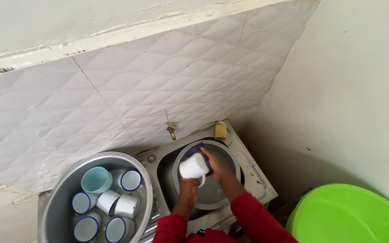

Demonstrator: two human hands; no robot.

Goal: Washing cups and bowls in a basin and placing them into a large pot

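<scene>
Left hand [189, 185] pinches the white mug [193, 166] by its handle; right hand [217, 164], at three o'clock, presses a purple cloth [197, 149] against it

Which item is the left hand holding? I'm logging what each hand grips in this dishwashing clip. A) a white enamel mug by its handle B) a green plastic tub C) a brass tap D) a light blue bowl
A: the left hand has its grip on the handle of the white enamel mug, held over the round metal basin in the sink, while the right hand presses a purple cloth against the mug.
</scene>
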